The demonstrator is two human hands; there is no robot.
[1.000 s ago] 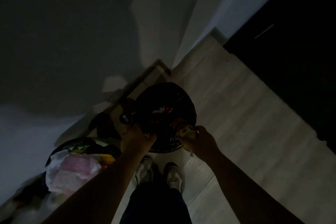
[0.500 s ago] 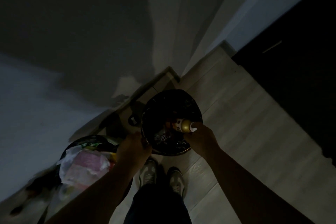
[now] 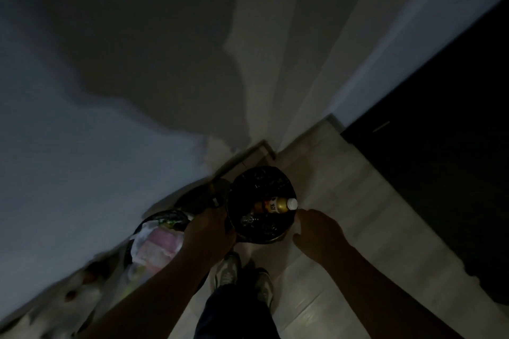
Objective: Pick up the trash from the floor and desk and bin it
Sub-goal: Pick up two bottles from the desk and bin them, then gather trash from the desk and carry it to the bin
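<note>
A round bin point(image 3: 264, 173) lined with a black bag stands on the pale floor in a dim room corner. Inside it lies a bottle point(image 3: 278, 204) with a gold label and a white cap, free of any hand. My left hand point(image 3: 210, 231) grips the bin's near left rim. My right hand point(image 3: 316, 228) hovers just right of the bin with relaxed fingers and holds nothing.
A second bag point(image 3: 157, 242) full of light plastic and paper trash sits to the left of the bin against the wall. My two shoes point(image 3: 242, 278) stand just in front of the bin. A dark cabinet or door point(image 3: 440, 173) fills the right side.
My right hand held the bottle over the bin, let it go into the bin, and has drawn back to the right. My left hand stays on the rim.
</note>
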